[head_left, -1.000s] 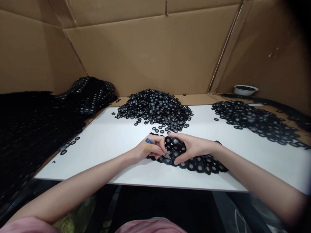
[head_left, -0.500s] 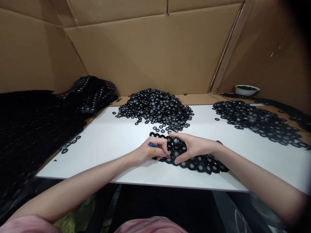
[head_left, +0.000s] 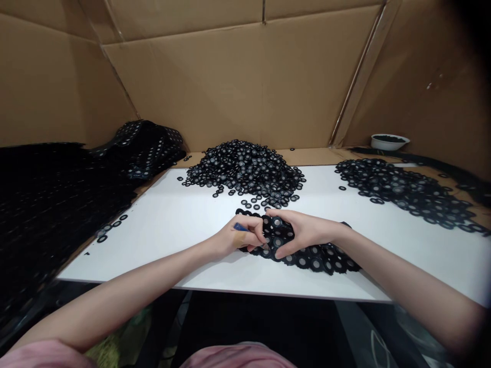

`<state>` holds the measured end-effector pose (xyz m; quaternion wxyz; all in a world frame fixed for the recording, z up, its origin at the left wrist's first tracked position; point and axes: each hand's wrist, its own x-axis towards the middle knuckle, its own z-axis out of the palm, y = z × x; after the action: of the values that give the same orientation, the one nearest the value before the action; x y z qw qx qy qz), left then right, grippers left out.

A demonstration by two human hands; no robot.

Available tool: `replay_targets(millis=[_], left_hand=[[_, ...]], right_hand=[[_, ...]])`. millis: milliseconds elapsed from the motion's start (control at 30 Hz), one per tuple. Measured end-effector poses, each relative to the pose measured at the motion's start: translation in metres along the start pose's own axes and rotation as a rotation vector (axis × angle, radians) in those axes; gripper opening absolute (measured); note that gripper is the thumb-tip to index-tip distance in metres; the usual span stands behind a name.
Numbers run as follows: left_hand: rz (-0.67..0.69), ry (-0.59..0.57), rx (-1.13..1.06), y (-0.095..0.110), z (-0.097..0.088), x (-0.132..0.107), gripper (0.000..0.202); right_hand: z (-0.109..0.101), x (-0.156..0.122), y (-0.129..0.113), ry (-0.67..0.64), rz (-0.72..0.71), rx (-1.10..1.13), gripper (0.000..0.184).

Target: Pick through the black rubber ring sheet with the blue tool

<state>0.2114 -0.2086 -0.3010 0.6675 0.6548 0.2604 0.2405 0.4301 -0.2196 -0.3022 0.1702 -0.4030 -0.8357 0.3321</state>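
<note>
Directly under both hands, the black sheet (head_left: 283, 236) lies on the worktop (head_left: 172, 220). The left hand (head_left: 245, 236) pinches a blue tool (head_left: 241, 228) over its left part; the right hand (head_left: 301, 230), thumb spread from fingers, rests across its middle.

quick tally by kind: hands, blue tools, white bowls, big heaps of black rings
Hands: 2, left hand and right hand
Blue tool: 1
White bowl: 1
Big heaps of black rings: 2, middle heap and right heap
Total: 6
</note>
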Motion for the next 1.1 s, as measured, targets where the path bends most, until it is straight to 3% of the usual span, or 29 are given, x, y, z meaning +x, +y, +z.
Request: replay_targets(millis=[1100], left_hand=[[-0.029,-0.025,0.061,0.0015,-0.0042,-0.0002,0.003]], right_hand=[[-0.0005,0.0001,-0.0011,-0.002,-0.001,-0.017,0.080]])
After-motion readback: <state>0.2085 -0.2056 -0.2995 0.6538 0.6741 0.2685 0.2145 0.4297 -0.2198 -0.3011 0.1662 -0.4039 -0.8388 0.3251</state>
